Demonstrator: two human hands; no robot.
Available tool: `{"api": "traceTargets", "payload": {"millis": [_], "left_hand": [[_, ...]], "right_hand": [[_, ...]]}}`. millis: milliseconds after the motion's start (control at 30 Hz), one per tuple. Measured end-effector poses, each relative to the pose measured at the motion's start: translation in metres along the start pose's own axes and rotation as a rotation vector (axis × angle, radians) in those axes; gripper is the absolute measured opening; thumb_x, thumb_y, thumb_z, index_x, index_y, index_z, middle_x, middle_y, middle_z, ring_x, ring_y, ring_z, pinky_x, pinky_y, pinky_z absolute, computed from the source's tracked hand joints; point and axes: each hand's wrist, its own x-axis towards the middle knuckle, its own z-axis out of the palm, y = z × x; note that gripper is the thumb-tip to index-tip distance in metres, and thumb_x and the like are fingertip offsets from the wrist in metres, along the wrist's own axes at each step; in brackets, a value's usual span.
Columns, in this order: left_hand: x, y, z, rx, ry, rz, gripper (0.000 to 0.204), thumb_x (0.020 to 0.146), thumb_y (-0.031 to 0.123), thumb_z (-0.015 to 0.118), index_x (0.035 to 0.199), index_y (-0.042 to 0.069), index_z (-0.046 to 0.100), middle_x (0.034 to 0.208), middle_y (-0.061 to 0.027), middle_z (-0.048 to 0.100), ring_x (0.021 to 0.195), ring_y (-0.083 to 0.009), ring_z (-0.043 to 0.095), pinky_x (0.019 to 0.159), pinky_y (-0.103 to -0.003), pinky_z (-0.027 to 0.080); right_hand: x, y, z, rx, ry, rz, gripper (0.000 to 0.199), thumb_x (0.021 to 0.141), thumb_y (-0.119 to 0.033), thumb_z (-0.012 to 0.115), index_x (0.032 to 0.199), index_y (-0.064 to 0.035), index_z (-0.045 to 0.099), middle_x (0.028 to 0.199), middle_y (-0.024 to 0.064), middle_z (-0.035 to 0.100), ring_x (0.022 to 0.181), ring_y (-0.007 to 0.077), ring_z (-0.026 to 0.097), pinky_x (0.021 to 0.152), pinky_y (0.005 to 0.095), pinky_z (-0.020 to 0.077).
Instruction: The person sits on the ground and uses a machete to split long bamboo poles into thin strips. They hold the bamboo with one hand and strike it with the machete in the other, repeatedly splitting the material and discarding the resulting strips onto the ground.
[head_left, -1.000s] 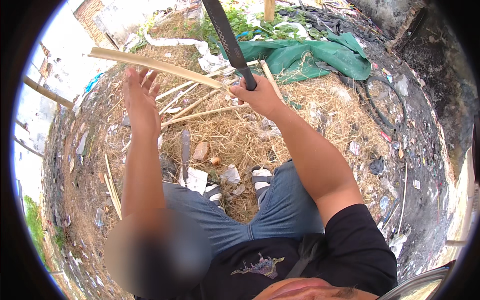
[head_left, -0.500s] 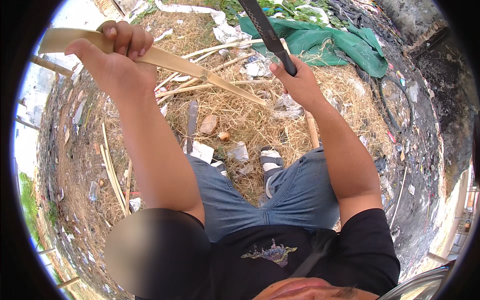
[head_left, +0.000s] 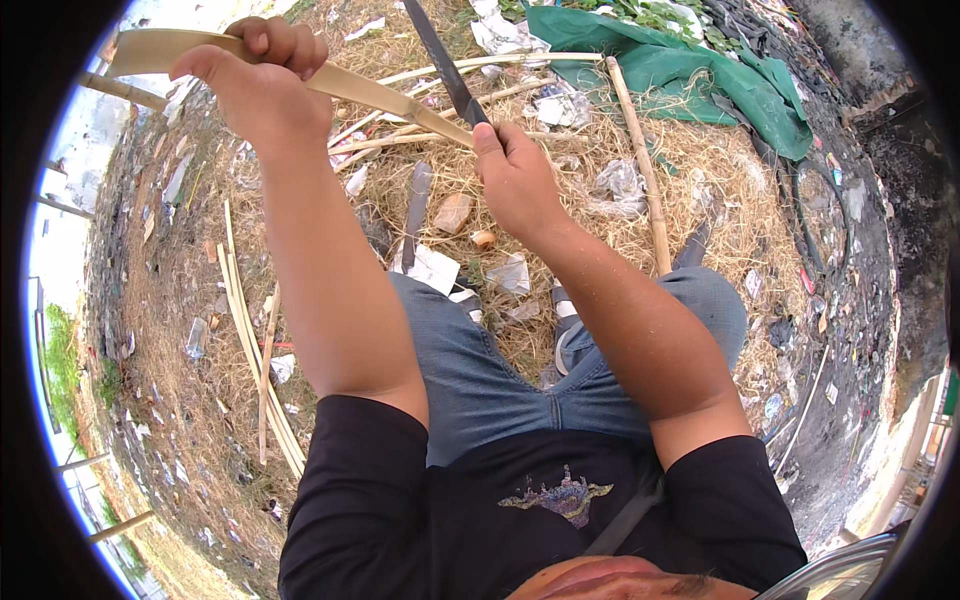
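Bamboo strip (head_left: 372, 91), which is long, flat and pale yellow, is held up in the air in front of the person, over the ground (head_left: 560, 255) covered with dry straw. It runs slantwise, with its wider end at the upper left and its narrow end lower, near the other hand. The left hand (head_left: 268, 92) is grasping this strip close to the wide end: the fingers are bent over it, and the thumb lies along the near side. The right hand (head_left: 514, 182) has its fingers clenched around the handle of a knife (head_left: 440, 58), and the dark blade points up and to the left, past the strip. The narrow end comes just beside the thumb of this right hand; whether they touch, one cannot tell.

Below the raised arms, a grey flat piece (head_left: 416, 212) lies on the straw, near a brown stone (head_left: 452, 213) and white paper (head_left: 430, 267). To the right of them, a bamboo pole (head_left: 640, 165) lies with its lower end near the person's bent knee and its upper end at the edge of a green sheet (head_left: 685, 75). Farther ahead, thin strips (head_left: 540, 58) are spread on the straw. At the left side, a few more slats (head_left: 244, 318) lie close together, near a clear bottle (head_left: 196, 338). The person wears blue jeans (head_left: 480, 400) and a black shirt (head_left: 450, 500).
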Motion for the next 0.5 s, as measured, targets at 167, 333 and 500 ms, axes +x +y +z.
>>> {"api": "traceTargets", "payload": {"millis": [167,333,500], "left_hand": [[0.012,-0.006,-0.015,-0.042,0.036,-0.039,0.092,0.08,0.097,0.003,0.078,0.011,0.035,0.06,0.0007,0.024,0.053,-0.0144,0.017,0.054,-0.03,0.021],[0.016,-0.01,-0.023,-0.145,-0.033,-0.111,0.095,0.075,0.102,0.001,0.074,0.013,0.033,0.058,0.0007,0.022,0.053,-0.0146,0.016,0.054,-0.031,0.018],[0.025,-0.005,-0.039,-0.122,-0.038,-0.167,0.096,0.07,0.108,0.024,0.072,0.012,0.033,0.06,0.0014,0.015,0.058,-0.014,0.01,0.057,-0.031,0.012]], "right_hand": [[-0.005,0.123,0.027,-0.298,0.117,0.231,0.054,0.11,-0.047,0.039,0.119,-0.0007,0.066,0.1,0.0223,0.071,0.097,0.0422,0.066,0.088,0.0495,0.0494],[0.006,0.112,0.028,-0.112,0.052,0.189,0.054,0.11,-0.048,0.039,0.115,-0.003,0.069,0.099,0.0224,0.072,0.095,0.0418,0.067,0.087,0.0494,0.0499],[0.008,0.078,0.03,-0.077,-0.079,0.092,0.054,0.11,-0.048,0.04,0.114,-0.0022,0.068,0.093,0.0205,0.07,0.086,0.0379,0.066,0.082,0.0462,0.0502]]}}
